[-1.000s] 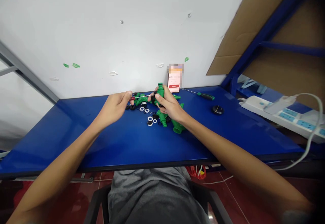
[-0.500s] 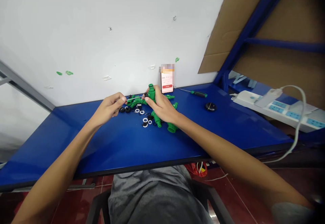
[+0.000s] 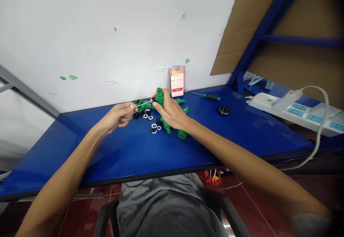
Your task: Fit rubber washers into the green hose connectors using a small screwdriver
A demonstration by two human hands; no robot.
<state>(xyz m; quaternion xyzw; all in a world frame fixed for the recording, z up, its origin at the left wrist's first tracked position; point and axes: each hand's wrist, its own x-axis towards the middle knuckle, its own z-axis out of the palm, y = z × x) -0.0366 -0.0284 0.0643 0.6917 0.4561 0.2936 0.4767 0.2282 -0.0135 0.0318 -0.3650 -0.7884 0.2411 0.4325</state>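
Observation:
My right hand [image 3: 172,111] is closed around a green plastic hose fitting [image 3: 159,96], ribbed end up. On the fitting's left side sits a black part [image 3: 154,100]. Between the fingertips of my left hand [image 3: 122,113] is a thin metal rod [image 3: 143,104], its far end meeting the black part; whether it enters I cannot tell. The rod's other end is hidden in my fist. Below lie several white washers [image 3: 154,126], black rings [image 3: 135,115] and more green fittings [image 3: 182,134], partly covered by my right hand.
A phone [image 3: 177,83] showing a timer leans on the white wall. To its right lie a green-black screwdriver [image 3: 211,97] and a round black object [image 3: 224,110]. A white power strip [image 3: 295,111] with a cable runs beyond the blue table's [image 3: 120,158] right side.
My left hand has moved slightly right, toward the fitting, so less of the rod shows between the hands. My right hand keeps its hold. The view has shifted a little.

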